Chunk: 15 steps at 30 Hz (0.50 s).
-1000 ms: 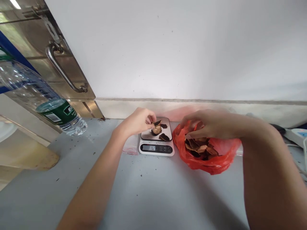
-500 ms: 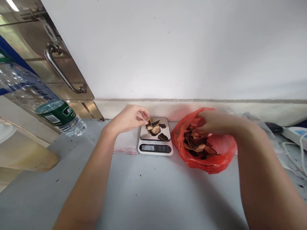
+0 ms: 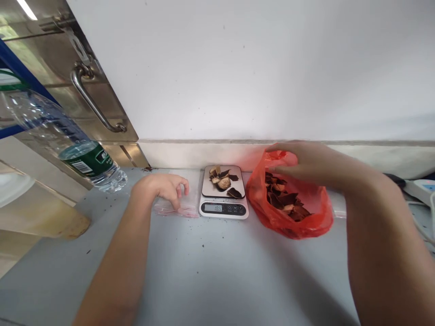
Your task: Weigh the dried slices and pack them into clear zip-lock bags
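Note:
A small white kitchen scale (image 3: 224,209) stands before the wall, with several dried dark-brown and pale slices (image 3: 224,182) on its metal plate. Its display is lit; the digits are hard to read. Left of the scale, my left hand (image 3: 166,188) hovers over a stack of clear zip bags (image 3: 190,192), fingers curved and apart, holding nothing. On the right, a red plastic bag (image 3: 295,233) stands open, with dried brown pieces (image 3: 287,199) inside. My right hand (image 3: 295,158) is at its back rim, thumb and fingers spread, with nothing seen between them.
A water bottle (image 3: 84,158) with a green label and a cloudy plastic container (image 3: 44,213) are at the left. Behind the bottle is a metal door with a handle (image 3: 91,102). White cables and a white device (image 3: 423,190) lie at far right. Dark crumbs dot the grey table (image 3: 210,280).
My left hand has moved left off the slices on the scale to above the zip bags and opened. My right hand has lifted from inside the red bag to its rim. The scale's reading has changed.

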{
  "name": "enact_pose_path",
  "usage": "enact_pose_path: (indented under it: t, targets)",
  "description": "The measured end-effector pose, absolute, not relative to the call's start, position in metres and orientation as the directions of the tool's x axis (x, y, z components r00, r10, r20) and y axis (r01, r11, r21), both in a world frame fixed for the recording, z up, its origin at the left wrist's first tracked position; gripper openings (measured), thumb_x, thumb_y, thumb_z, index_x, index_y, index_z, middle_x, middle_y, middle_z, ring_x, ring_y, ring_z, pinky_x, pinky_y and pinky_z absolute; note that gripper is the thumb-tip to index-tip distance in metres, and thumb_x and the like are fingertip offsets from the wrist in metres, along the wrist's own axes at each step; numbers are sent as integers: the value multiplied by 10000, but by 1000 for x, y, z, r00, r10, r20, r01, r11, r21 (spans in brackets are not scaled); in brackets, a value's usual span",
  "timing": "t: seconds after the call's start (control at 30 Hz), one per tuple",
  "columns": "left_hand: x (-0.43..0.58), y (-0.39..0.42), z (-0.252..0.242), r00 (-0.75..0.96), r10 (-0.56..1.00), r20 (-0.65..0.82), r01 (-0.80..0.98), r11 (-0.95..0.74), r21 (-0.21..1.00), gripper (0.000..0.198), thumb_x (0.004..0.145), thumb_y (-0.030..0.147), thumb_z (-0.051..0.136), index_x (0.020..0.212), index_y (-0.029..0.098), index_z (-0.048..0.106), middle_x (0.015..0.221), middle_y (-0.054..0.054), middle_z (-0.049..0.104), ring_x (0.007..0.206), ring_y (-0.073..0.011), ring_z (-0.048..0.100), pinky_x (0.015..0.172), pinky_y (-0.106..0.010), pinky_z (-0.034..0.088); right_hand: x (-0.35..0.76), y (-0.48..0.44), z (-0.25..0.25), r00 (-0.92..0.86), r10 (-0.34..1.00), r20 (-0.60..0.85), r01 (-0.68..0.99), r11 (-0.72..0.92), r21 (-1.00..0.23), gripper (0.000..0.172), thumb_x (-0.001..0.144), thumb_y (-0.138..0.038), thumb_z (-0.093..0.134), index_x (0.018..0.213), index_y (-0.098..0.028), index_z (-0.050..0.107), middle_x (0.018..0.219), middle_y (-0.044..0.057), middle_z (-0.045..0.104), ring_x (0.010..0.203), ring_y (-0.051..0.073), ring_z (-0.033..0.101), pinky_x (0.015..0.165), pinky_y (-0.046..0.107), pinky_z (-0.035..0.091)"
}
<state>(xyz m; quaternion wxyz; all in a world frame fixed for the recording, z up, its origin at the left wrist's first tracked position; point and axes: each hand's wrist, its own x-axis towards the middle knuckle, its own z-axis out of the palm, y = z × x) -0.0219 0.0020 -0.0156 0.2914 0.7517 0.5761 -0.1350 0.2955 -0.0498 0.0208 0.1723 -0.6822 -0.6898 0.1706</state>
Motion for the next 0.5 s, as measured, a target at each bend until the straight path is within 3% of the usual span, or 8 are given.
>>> enact_pose_path:
  t: [0.1,0.2,0.37,0.5]
  targets:
    - [-25,3,-17,356,771,-527,924,-208,320,245,514,261,662,742,269,752,814,10,803,723,-216,698,565,-239,462,286,-56,32,220,973,63,901,-178,-395,374,836,-253,666,1205,-260,725,1255,131,726,1148,391,669,882,479,559]
    - [-32,3,-13,358,792,-494,923,-219,318,168,595,329,657,698,271,777,829,-11,829,832,-251,737,637,-252,490,280,-61,40,274,943,191,863,-153,-482,252,888,-272,633,1115,-246,738,1183,136,746,1126,360,686,905,476,565]
    - [-39,-1,2,308,872,-381,926,-181,332,161,635,317,653,728,258,771,882,-30,835,888,-271,755,715,-275,539,272,-66,41,71,948,310,850,105,-517,143,888,-267,658,980,-258,768,1063,88,778,1040,295,716,925,443,573]
    - [-33,-10,19,300,938,-174,891,-210,402,222,691,306,653,868,229,764,912,-46,810,895,-259,740,794,-297,559,244,-67,32,-170,932,320,747,333,-576,226,955,-300,598,1087,-247,773,1031,54,791,929,231,730,845,362,570]
